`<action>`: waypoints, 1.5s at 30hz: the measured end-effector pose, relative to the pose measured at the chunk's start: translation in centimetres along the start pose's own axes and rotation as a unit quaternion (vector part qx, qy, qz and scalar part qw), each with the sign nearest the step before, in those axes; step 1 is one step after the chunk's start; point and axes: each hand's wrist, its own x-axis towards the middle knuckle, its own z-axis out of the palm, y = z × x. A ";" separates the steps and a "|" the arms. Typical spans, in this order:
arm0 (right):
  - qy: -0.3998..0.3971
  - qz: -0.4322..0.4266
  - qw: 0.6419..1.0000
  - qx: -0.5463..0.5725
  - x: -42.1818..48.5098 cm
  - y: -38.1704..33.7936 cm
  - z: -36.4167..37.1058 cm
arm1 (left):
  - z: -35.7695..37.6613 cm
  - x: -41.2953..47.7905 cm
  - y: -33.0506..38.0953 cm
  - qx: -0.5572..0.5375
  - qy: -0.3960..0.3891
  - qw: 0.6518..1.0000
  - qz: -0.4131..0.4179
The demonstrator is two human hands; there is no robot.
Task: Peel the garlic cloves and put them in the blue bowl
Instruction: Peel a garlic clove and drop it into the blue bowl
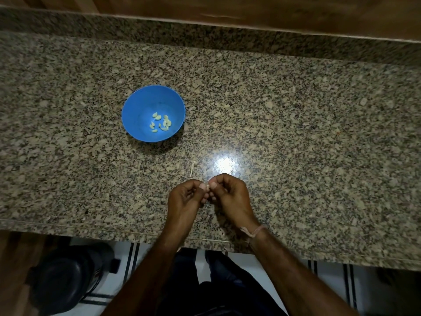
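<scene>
While the bowl [136,103] sits apart to the left with peeled cloves [161,124] on its bottom, the left hand [185,199] and right hand [230,195] meet near the counter [296,133] edge. Their fingers are curled and both thumbs pinch one small clove [207,186]. A slipping nail could flick it to the floor, or skin may stay stuck on.

Right hand [230,197]: is wearing a thin, pale pinkish thread band [252,232] at its wrist, one loose end sticking out
Forearms [145,274]: are showing bare, unsleeved, to the bottom edge
Legs: are wearing dark trousers [206,277], partly showing
</scene>
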 end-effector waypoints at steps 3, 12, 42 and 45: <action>-0.016 0.019 0.999 0.036 0.0 0.0 -0.1 | 0.4 -0.1 -0.2 0.008 0.001 1.000 -0.005; 0.004 0.036 0.993 0.110 0.4 -0.5 -0.6 | 0.8 0.2 -0.4 0.127 0.056 0.990 0.023; 0.046 -0.081 0.985 -0.142 -1.2 1.0 -1.2 | -6.7 0.2 -2.2 0.271 0.176 0.936 0.139; 0.087 -0.099 0.976 -0.171 -2.7 0.8 -2.5 | -5.3 -1.7 -3.3 0.271 0.104 0.944 0.156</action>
